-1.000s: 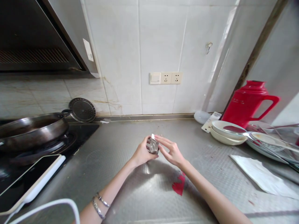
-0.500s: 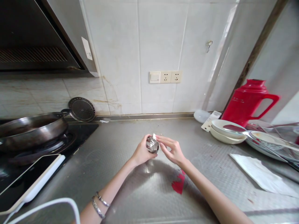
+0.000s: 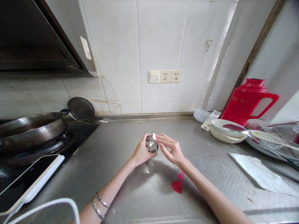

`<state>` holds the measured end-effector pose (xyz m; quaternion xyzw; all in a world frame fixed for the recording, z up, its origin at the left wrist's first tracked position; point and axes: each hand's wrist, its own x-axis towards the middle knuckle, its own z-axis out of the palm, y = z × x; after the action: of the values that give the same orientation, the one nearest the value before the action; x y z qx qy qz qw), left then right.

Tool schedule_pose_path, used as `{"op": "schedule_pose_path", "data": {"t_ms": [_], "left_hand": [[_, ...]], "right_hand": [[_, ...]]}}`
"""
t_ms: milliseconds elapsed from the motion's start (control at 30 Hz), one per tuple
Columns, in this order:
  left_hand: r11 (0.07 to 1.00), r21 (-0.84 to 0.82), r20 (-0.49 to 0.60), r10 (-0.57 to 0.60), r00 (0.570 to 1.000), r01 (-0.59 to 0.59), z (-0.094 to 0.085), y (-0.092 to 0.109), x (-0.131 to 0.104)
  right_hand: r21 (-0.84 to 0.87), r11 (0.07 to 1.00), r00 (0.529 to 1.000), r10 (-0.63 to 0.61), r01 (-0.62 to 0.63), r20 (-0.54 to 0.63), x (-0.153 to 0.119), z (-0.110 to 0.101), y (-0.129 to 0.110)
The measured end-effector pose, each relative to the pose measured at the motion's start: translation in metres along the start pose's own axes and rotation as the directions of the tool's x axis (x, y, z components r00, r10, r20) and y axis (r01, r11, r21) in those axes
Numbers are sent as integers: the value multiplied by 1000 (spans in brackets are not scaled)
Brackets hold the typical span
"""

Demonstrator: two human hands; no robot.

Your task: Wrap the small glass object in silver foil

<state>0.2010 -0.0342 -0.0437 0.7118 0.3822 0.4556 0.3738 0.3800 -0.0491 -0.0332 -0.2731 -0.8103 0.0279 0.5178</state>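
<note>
Above the metal counter, my left hand [image 3: 141,153] is wrapped round a small, shiny, round silver-and-dark object [image 3: 152,145]. A small white piece [image 3: 154,136] shows at its top. My right hand [image 3: 172,150] is at the object's right side, fingertips at the white piece, which looks pinched or pressed by them; exactly how is too small to tell. Below my right wrist, a torn red scrap [image 3: 178,184] lies on the counter [image 3: 130,199].
A pan [image 3: 35,130] sits on the stove at left, near a phone [image 3: 28,177] with a white cable. To the right are a red thermos [image 3: 245,102], stacked bowls [image 3: 226,137], plates with utensils and a white tissue [image 3: 261,174]. A round dark disc [image 3: 81,109] leans on the wall.
The fingers of my right hand have shifted slightly at the white piece. My left hand keeps its hold on the round object. The view has moved very slightly.
</note>
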Motion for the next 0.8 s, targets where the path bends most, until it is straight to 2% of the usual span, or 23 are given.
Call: {"op": "schedule_pose_path", "data": {"t_ms": [133,233,333,400,533,667,800], "left_hand": [[999,-23,21,49,999,-49,1,2,-1],[997,-33,79,73,994,-70,2,5,-3],[1000,20,58,22,998,-23,2,5,-3],[999,52,33,-15,999,13,1,4,-3],[1000,20,31,-15,999,15,0,0,-1],[999,-52,88,13,996,-9,2,1,-2],[999,-50,111,12,994,-7,4,3,-4]], "right_hand": [[22,995,994,-94,93,55,0,2,-8],[-5,999,994,-42,43,97,2,3,-7],[-40,998,996,59,-56,67,3,1,-1],[-46,996,997,74,-72,34,3,0,2],[-21,1000,1000,-5,5,10,2,-1,-2],[-13,996,996,-87,87,17,2,1,-9],[-89,996,999,-34,33,-11,2,1,-6]]}}
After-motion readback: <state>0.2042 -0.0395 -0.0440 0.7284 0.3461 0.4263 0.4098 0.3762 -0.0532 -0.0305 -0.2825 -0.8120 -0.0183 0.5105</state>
